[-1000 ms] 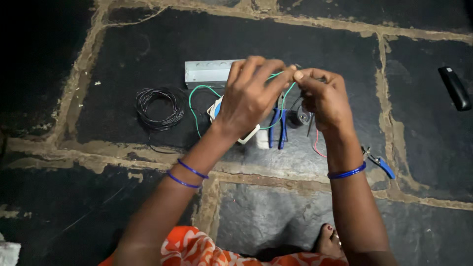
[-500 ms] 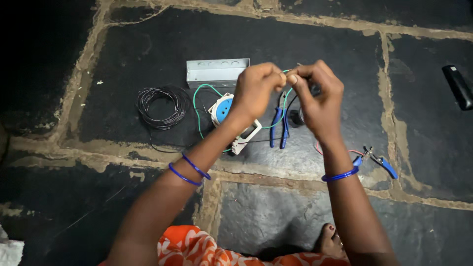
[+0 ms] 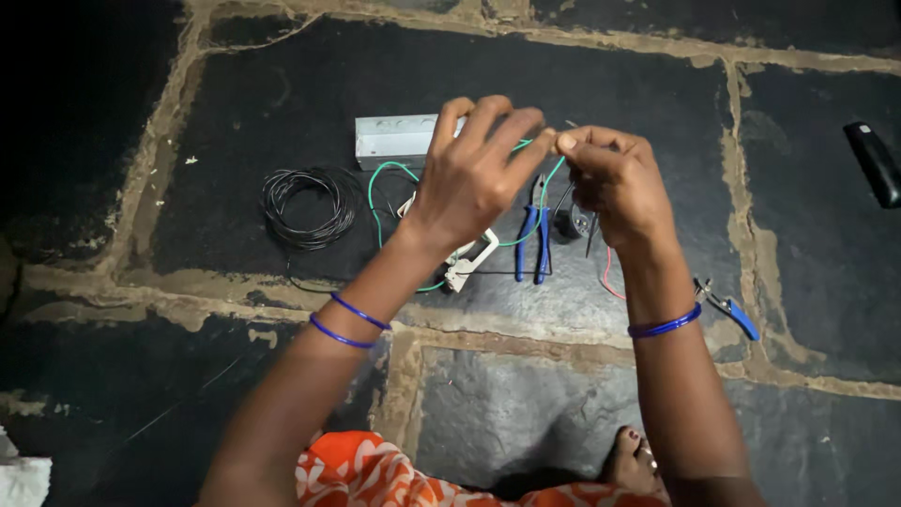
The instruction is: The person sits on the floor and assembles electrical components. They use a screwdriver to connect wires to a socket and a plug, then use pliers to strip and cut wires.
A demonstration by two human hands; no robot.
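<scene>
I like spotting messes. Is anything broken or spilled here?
Nothing looks broken or spilled. Both hands pinch a green wire; the pliers and black wire coil lie loose on the stone floor.

1. Green wire (image 3: 383, 178): thin, insulated, one end pinched between left hand (image 3: 474, 178) and right hand (image 3: 610, 183), raised above floor.
2. Remainder loops down across dark stone floor, partly hidden behind left hand.
</scene>
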